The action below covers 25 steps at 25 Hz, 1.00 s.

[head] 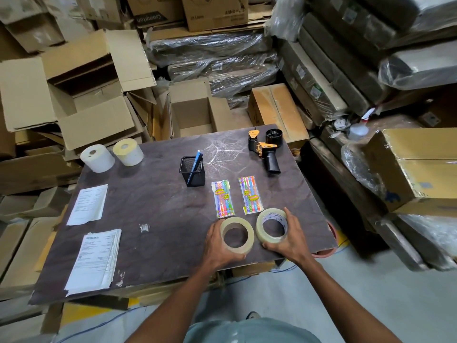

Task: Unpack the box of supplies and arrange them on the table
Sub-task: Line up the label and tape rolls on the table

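**Two tape rolls down at the near edge, one in each hand**

So the two clear tape rolls sit flat side by side close to the near edge of the table (pixel 153 214), toward its right half. The left tape roll (pixel 238 235) has the left hand (pixel 217 246) curled around its left and near side, thumb and fingers wrapping the rim. The right tape roll (pixel 271 225) is gripped by the right hand (pixel 289 240), fingers over the right side and thumb under the near rim; it looks tipped up a little on its far-left side, can't say for sure. The rolls are just beside each other, nearly touching.

Right behind them lie two packs of coloured pens, the left pen pack (pixel 222 199) and the right pen pack (pixel 250 195), lying lengthwise and apart. Further back is a black mesh pen holder (pixel 193 172) with a blue pen (pixel 195 164) standing in it. Near the far right corner a tape dispenser (pixel 265 149) lies on its side. At the far left corner stand two paper rolls, a white roll (pixel 97 158) and a yellowish roll (pixel 128 152). Along the left edge lie a single sheet (pixel 88 204) and a paper stack (pixel 95 261).

Both forearms reach in from the bottom, roughly parallel. Open cardboard boxes (pixel 81 90) are piled up behind the table.
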### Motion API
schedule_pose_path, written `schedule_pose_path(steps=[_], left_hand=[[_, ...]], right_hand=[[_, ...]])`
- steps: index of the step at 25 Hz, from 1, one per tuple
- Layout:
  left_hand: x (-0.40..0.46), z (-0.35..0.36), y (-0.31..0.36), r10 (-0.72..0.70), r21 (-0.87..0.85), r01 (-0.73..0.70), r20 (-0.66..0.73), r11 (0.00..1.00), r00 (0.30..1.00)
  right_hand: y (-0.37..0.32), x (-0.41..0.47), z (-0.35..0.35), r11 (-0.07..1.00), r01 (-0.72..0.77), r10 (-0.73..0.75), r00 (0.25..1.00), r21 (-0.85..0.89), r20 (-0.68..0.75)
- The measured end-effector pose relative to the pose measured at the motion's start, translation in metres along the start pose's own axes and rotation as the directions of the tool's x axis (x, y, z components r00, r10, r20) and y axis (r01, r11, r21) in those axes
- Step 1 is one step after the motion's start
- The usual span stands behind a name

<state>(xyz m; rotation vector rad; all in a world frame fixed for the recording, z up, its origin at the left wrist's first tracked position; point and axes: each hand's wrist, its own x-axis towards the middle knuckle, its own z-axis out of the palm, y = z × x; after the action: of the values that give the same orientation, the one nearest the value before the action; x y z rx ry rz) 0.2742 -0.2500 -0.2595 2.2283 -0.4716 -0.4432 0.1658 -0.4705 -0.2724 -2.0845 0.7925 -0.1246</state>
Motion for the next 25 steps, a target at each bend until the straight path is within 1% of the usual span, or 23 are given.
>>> schedule_pose_path(steps=[2,6,10,12,14,18,22,25], left_hand=[[-0.001,0.001,-0.003,0.010,-0.021,-0.011,-0.036,1.000,0.999],[-0.002,-0.002,-0.003,-0.007,-0.084,-0.003,-0.122,0.996,0.992],[0.010,-0.025,-0.001,0.082,-0.071,-0.101,-0.234,0.992,0.969],[0.015,-0.039,-0.003,0.111,-0.054,-0.132,-0.290,0.990,0.950],[0.017,-0.054,-0.006,0.112,-0.076,-0.150,-0.366,0.986,0.924],[0.017,-0.091,-0.017,0.050,-0.135,-0.135,-0.500,0.982,0.865],[0.022,-0.128,-0.034,-0.056,-0.176,-0.050,-0.547,0.983,0.835],[0.034,-0.153,-0.045,-0.087,-0.187,-0.027,-0.575,0.982,0.813]], right_hand=[[-0.002,-0.001,-0.001,1.000,0.002,-0.002,1.000,0.002,-0.025],[-0.019,-0.004,-0.002,0.997,0.076,-0.073,0.993,0.031,-0.094],[-0.052,0.004,-0.007,0.978,0.192,-0.184,0.977,0.076,-0.109],[-0.066,0.010,-0.008,0.972,0.219,-0.210,0.971,0.083,-0.112],[-0.082,0.016,-0.008,0.966,0.237,-0.224,0.967,0.100,-0.124],[-0.123,0.023,0.002,0.938,0.318,-0.307,0.947,0.139,-0.094],[-0.171,0.027,0.021,0.913,0.377,-0.377,0.926,0.157,-0.033],[-0.202,0.033,0.041,0.883,0.433,-0.440,0.898,0.180,0.001]])
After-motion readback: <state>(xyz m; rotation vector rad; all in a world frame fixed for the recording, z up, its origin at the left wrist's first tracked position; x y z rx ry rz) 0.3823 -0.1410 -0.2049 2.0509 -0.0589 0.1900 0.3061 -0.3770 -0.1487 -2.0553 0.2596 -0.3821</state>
